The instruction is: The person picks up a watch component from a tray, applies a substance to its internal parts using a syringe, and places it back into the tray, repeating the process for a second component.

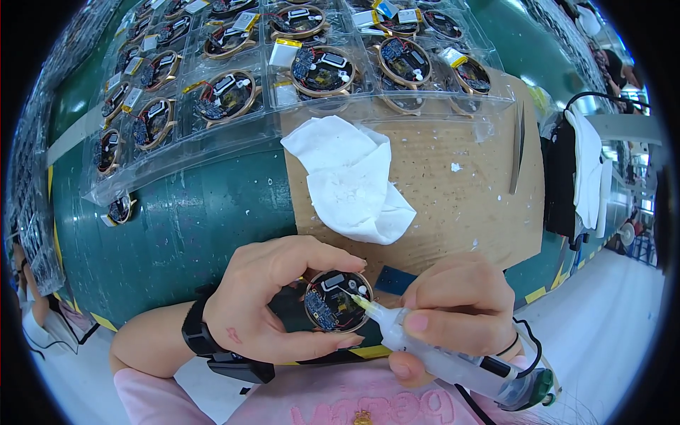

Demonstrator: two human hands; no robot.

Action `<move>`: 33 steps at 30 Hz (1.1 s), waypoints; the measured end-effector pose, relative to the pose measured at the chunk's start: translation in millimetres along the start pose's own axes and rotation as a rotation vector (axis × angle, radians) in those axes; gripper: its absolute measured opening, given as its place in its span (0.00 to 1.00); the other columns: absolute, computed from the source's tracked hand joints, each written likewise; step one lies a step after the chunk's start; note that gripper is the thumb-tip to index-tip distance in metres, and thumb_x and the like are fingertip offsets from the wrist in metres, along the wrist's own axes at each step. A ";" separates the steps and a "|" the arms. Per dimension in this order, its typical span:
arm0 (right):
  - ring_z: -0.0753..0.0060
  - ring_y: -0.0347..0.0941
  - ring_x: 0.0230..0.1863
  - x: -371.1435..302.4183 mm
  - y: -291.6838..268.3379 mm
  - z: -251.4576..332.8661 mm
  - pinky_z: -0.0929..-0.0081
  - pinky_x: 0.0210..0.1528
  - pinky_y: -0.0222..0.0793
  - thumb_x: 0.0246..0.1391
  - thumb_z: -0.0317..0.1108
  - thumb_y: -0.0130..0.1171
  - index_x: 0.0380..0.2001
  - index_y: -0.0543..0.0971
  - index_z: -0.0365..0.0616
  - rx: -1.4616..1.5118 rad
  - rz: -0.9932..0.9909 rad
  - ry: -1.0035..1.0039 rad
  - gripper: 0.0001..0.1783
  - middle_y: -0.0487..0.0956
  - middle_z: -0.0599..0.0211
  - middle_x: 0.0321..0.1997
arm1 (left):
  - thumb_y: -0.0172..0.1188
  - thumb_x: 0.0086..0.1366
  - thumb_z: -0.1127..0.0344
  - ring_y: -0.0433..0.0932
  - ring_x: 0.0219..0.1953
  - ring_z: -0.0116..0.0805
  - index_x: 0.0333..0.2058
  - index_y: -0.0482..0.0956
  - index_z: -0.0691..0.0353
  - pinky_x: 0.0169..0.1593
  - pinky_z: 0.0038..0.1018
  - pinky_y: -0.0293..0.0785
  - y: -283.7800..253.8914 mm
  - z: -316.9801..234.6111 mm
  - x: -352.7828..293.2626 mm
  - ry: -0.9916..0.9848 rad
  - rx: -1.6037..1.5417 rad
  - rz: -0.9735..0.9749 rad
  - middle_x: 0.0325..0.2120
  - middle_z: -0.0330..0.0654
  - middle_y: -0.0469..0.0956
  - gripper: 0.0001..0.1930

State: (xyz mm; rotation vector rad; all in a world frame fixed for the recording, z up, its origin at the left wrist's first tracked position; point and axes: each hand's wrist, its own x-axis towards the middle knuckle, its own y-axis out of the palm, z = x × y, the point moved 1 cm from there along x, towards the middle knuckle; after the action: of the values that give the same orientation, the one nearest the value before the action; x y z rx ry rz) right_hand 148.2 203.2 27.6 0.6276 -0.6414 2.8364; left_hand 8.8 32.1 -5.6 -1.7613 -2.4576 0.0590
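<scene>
My left hand grips a round watch case by its rim, thumb on the near side and fingers on the far side. Inside the gold-rimmed case show a blue circuit board, thin wires and small white parts. In my right hand is a translucent glue dispensing syringe, held like a pen, with a tube at its back end. Its thin yellowish needle tip points into the case; whether it touches the parts inside I cannot tell. A small dark blue plate lies beside my right fingers.
Clear plastic trays hold several watch cases with small batteries across the far side. A crumpled white cloth lies on a brown cardboard sheet, near metal tweezers. One loose watch case sits on the green mat.
</scene>
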 end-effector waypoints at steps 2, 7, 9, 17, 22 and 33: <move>0.69 0.73 0.24 0.1 -1.8 2.4 0.76 0.24 0.73 0.42 0.36 0.72 0.38 0.74 0.44 -0.010 0.003 0.010 0.21 0.72 0.62 0.33 | 0.75 0.43 0.64 0.79 0.33 0.33 0.46 0.76 0.64 0.33 0.22 0.72 -0.1 -0.9 0.8 -0.001 0.000 0.009 0.34 0.42 0.79 0.29; 0.70 0.73 0.24 -0.6 -3.1 3.1 0.75 0.25 0.74 0.43 0.37 0.72 0.38 0.73 0.44 -0.028 0.004 0.028 0.21 0.71 0.62 0.32 | 0.75 0.44 0.64 0.80 0.33 0.34 0.46 0.76 0.64 0.34 0.23 0.73 -0.6 -1.6 0.6 -0.010 0.002 0.020 0.35 0.42 0.80 0.29; 0.70 0.73 0.24 -1.0 -3.1 2.3 0.75 0.25 0.75 0.43 0.37 0.72 0.38 0.73 0.44 -0.029 0.002 0.027 0.21 0.71 0.62 0.32 | 0.75 0.44 0.65 0.80 0.34 0.35 0.46 0.76 0.64 0.34 0.23 0.73 -1.0 -2.0 1.0 0.002 0.008 0.021 0.34 0.42 0.79 0.29; 0.76 0.70 0.19 -1.7 1.1 -3.2 0.82 0.17 0.67 0.35 0.29 0.71 0.33 0.79 0.44 0.006 -0.143 -0.025 0.17 0.74 0.67 0.29 | 0.75 0.44 0.65 0.80 0.33 0.35 0.46 0.76 0.65 0.35 0.23 0.73 -1.7 -1.6 2.1 0.025 0.009 0.029 0.34 0.43 0.79 0.29; 0.70 0.73 0.23 -1.9 -5.4 0.7 0.76 0.23 0.73 0.44 0.39 0.71 0.38 0.73 0.43 -0.042 -0.002 0.004 0.22 0.71 0.63 0.32 | 0.75 0.44 0.65 0.79 0.33 0.35 0.46 0.76 0.66 0.34 0.23 0.73 -1.9 -1.7 2.2 0.026 0.011 0.033 0.34 0.43 0.79 0.29; 0.69 0.73 0.25 -1.5 -5.0 3.5 0.75 0.25 0.73 0.43 0.36 0.71 0.39 0.73 0.43 -0.048 -0.029 0.046 0.21 0.72 0.62 0.33 | 0.72 0.46 0.69 0.78 0.33 0.38 0.47 0.75 0.66 0.36 0.26 0.72 0.1 -0.9 3.7 0.113 0.036 0.013 0.35 0.44 0.79 0.27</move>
State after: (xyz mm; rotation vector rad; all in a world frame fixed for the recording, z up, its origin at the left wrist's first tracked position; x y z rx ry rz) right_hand 152.0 206.0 31.6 0.5575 -0.6850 2.7907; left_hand 7.9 35.6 -4.5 -1.7161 -2.3520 0.0037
